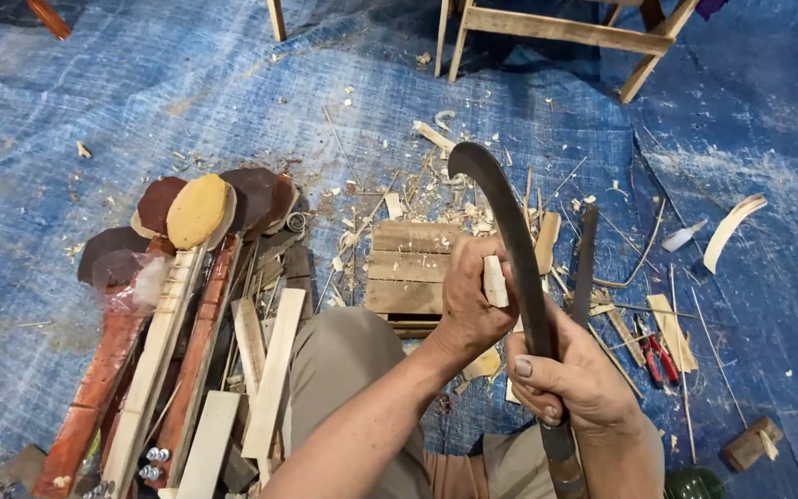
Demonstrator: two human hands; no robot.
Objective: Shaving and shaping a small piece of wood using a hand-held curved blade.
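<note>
The left hand (469, 300) is closed around a small pale wooden piece (494, 281), and the right hand (576, 379) is clamped on the handle of a long dark curved blade (508, 231). The edge of the blade is laid against the pale piece, just over the slatted brown wooden block (408, 268) that is used here as the landmark.

Many light wood shavings (436, 189) are scattered behind and to the right of the block, so it is judged that much cutting is already done. The piece in the hand looks short and squared, not yet finely shaped; how much is left cannot be told.

Left of the block, a heap of long wooden slats and rounded red and yellow pieces (198, 305) lies close to the knee. Right of the block, red-handled pliers (658, 351) and thin sticks are lying near the blade. Beyond the block, the blue tarpaulin (140, 92) is more open, up to the legs of a wooden stool (556, 32).
</note>
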